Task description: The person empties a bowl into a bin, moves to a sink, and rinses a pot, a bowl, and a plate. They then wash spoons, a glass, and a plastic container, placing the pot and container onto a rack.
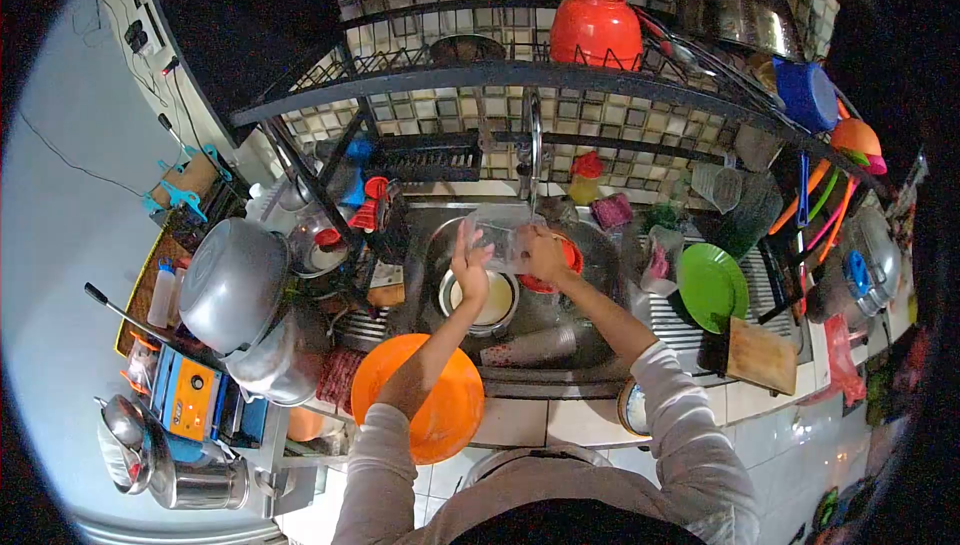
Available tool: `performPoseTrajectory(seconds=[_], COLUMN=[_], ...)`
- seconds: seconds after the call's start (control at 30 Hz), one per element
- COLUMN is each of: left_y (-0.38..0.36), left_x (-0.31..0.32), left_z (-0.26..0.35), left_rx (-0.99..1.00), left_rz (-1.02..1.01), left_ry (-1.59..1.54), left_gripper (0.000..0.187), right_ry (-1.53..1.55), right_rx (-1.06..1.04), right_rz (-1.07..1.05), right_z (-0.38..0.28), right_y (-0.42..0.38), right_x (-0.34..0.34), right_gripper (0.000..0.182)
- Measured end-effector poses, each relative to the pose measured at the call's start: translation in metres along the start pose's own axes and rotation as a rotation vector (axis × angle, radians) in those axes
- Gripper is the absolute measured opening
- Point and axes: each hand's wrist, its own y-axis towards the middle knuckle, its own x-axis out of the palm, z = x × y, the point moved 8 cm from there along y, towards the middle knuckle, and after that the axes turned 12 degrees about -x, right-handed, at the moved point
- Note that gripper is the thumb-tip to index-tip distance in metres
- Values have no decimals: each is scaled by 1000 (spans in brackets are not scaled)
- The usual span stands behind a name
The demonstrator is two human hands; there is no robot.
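Note:
Over the sink (600,345), a clear plastic container (503,235) is held beneath the faucet (535,145). My right hand (545,254) is closed round its right side. My left hand (470,270) lies against its left side with fingers spread. Below my left hand stands a metal pot (492,317) with pale liquid in it. A red bowl (570,257) sits partly hidden behind my right hand. Near the sink's front edge lies a clear ribbed plastic container (535,346) on its side.
An orange basin (440,410) is under my left forearm at the front edge. A green plate (713,288) and a wooden board (762,355) stand at the right. Large metal pots (228,280) are stacked left. A black rack (480,75) with a red bowl (597,30) spans above.

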Motion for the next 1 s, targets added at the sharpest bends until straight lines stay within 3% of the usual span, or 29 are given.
performPoseTrajectory(seconds=[0.1, 0.2, 0.33, 0.4, 0.53, 0.6, 0.63, 0.7, 0.73, 0.77, 0.83, 0.9, 0.97, 1.0], left_y=[-1, -2, -1, -1, 7, 12, 13, 13, 13, 14, 8, 6, 3, 1], left_x=[4, 6, 7, 7, 2, -2, -3, -2, 4, 6, 9, 5, -4, 0], left_z=[-6, -7, -10, -12, -20, -27, -36, -47, -53, -55, -75, -95, -124, -123], left_rx=[-13, -4, -17, -14, -59, -143, -233, -304, -370, -368, -543, -637, -808, -823], left_rz=[-20, -23, -7, -20, -38, -59, -83, -146, -210, -215, -209, -225, -250, -234], left_ry=[-6, -19, -12, -24, -24, -49, -72, -141, -208, -210, -240, -111, 167, 125], left_gripper=[49, 47, 45, 45, 46, 47, 48, 49, 51, 51, 51, 47, 40, 33], right_ry=[-15, 77, 130, -41, 33, -176, -175, 161, 517, 512, 1247, 1083, 429, 424], right_rx=[76, 96, 27, 118, 228, 153, 153, 314, 249, 248, 494, 499, 216, 219], right_rz=[91, 47, 133, 54, -64, 378, 375, 448, 399, 403, 23, 55, -131, -126], right_z=[-1, -1, 10, 12, 12, 9, 19, 72, 110, 112, 97, 109, 143, 145], right_y=[-1, -2, -2, -4, -7, -12, -14, -21, -15, -16, -23, -29, -21, -18], right_x=[-10, -21, -6, -5, -20, -66, -63, -44, -3, -11, 11, -5, -7, -12], right_gripper=[49, 50, 49, 48, 46, 44, 44, 41, 34, 34, 28, 27, 27, 27])
